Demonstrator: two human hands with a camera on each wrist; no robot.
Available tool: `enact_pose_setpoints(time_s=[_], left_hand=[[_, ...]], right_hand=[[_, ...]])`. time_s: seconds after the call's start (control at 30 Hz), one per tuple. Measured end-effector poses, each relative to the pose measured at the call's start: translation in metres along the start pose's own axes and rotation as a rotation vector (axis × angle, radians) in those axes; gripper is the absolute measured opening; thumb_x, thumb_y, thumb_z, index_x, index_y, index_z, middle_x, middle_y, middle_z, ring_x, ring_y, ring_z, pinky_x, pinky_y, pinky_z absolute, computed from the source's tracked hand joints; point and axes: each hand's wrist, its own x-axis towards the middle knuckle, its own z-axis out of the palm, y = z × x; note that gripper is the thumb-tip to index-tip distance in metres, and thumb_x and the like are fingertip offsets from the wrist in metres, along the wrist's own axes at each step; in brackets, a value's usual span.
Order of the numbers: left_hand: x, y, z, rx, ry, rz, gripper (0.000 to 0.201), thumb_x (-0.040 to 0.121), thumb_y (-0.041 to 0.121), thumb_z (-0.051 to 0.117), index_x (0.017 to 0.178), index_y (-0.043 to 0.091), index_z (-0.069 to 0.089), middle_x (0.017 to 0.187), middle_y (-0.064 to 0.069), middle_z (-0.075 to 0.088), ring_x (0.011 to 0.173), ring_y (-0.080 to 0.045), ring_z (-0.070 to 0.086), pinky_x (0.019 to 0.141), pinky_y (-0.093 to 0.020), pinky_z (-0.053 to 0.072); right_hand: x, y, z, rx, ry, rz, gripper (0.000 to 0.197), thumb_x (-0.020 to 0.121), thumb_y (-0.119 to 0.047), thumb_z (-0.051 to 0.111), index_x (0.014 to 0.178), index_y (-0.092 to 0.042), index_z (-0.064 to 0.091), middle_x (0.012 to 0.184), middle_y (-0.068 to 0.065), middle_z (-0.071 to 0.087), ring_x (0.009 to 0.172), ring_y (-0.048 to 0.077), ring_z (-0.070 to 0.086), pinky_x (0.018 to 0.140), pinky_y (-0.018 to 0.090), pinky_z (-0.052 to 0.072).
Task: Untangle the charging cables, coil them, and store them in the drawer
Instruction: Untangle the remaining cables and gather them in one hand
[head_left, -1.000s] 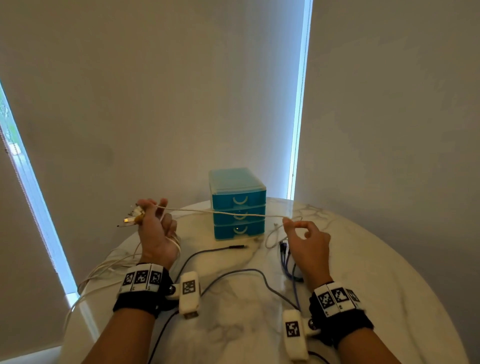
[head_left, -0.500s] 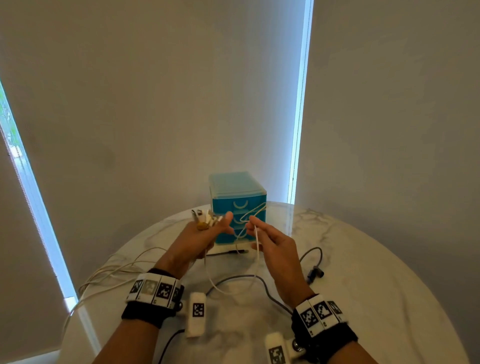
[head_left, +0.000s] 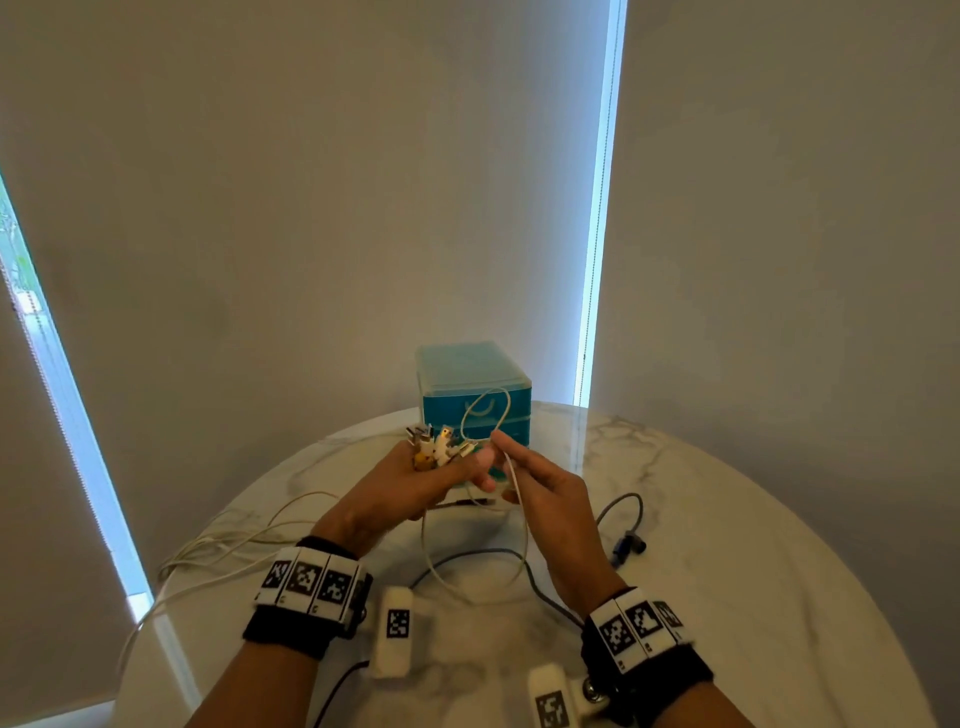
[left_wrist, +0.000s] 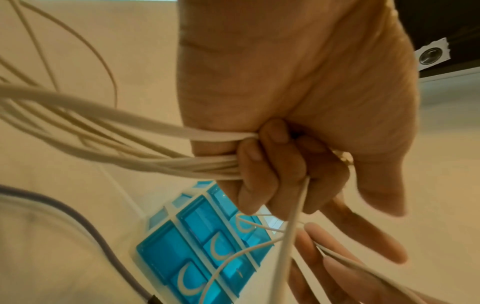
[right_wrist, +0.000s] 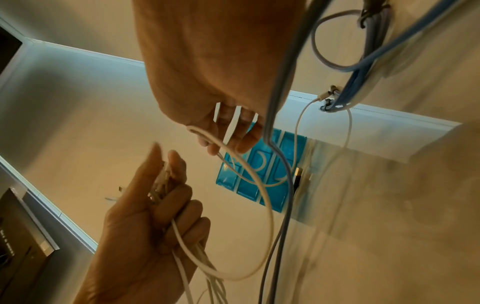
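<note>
Broadly, a round marble tabletop (head_left: 727, 545) carries everything, which leaves both hands free to work raised above it.

Drawer unit (head_left: 474, 395): teal, three drawers, at the far edge against the wall. All drawers look closed, so storing is not yet begun, by my reading.

Loose cables on the tabletop: pale strands trail off the left edge (head_left: 218, 551); a grey cable (head_left: 550, 587) curves under the hands; a blue plug end (head_left: 626, 545) lies to the right. Likely set aside to be handled one at a time.

Left hand (head_left: 410, 488): fingers (left_wrist: 262, 170) clenched round a bunch of white cables (left_wrist: 130, 144), with the connector ends (head_left: 436, 447) sticking up past the knuckles. Holding the plugs together probably keeps the ends from re-tangling while slack is gathered.

Right hand (head_left: 550, 499): thumb and fingertips (right_wrist: 221, 142) pinch one thin white cable (head_left: 519, 519). It arches in a small loop in front of the drawer unit and hangs in a larger loop below both hands. Judged: a coil turn is being fed toward the left hand.
</note>
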Motion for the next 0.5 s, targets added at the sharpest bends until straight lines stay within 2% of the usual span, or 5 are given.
enact_pose_setpoints(time_s=[0.13, 0.2, 0.3, 0.4, 0.5], left_hand=[[0.003, -0.003, 0.006, 0.103, -0.197, -0.030, 0.035, 0.086, 0.055, 0.085, 0.106, 0.026, 0.083, 0.108, 0.006, 0.082, 0.103, -0.009, 0.076, 0.101, -0.035, 0.059], [0.007, -0.011, 0.010, 0.204, -0.244, -0.073, 0.041, 0.078, 0.062, 0.088, 0.099, 0.026, 0.083, 0.103, 0.003, 0.082, 0.104, -0.019, 0.076, 0.106, -0.046, 0.057], [0.011, -0.019, 0.012, 0.183, -0.207, -0.048, 0.025, 0.082, 0.040, 0.093, 0.097, 0.022, 0.084, 0.101, 0.003, 0.083, 0.102, -0.017, 0.076, 0.107, -0.046, 0.056], [0.007, -0.014, 0.008, -0.005, -0.069, 0.065, 0.010, 0.093, 0.018, 0.084, 0.103, 0.017, 0.082, 0.095, 0.008, 0.082, 0.091, -0.006, 0.076, 0.085, -0.027, 0.060], [0.003, -0.015, -0.004, -0.150, 0.139, 0.129, 0.022, 0.107, 0.031, 0.067, 0.098, 0.014, 0.078, 0.064, 0.009, 0.057, 0.056, -0.007, 0.048, 0.054, -0.024, 0.032]], right_hand=[[-0.004, 0.003, -0.001, 0.078, 0.016, -0.017, 0.029, 0.102, -0.015, 0.071, 0.127, -0.027, 0.081, 0.119, -0.008, 0.082, 0.115, 0.011, 0.076, 0.099, 0.030, 0.061], [-0.004, 0.004, -0.004, 0.074, 0.027, -0.045, 0.028, 0.099, -0.015, 0.075, 0.125, -0.024, 0.082, 0.118, -0.004, 0.082, 0.112, 0.014, 0.077, 0.098, 0.031, 0.062], [-0.002, 0.005, -0.006, 0.073, 0.063, -0.043, 0.027, 0.096, -0.016, 0.079, 0.121, -0.025, 0.083, 0.117, -0.004, 0.082, 0.112, 0.011, 0.077, 0.098, 0.030, 0.062], [0.001, 0.001, -0.007, 0.134, 0.115, 0.004, 0.028, 0.101, -0.010, 0.071, 0.121, -0.025, 0.083, 0.114, -0.007, 0.083, 0.109, 0.006, 0.076, 0.094, 0.026, 0.061], [0.008, 0.004, -0.016, 0.169, 0.212, 0.078, 0.038, 0.104, 0.000, 0.057, 0.122, -0.024, 0.079, 0.106, -0.004, 0.083, 0.099, 0.012, 0.076, 0.079, 0.027, 0.059]])
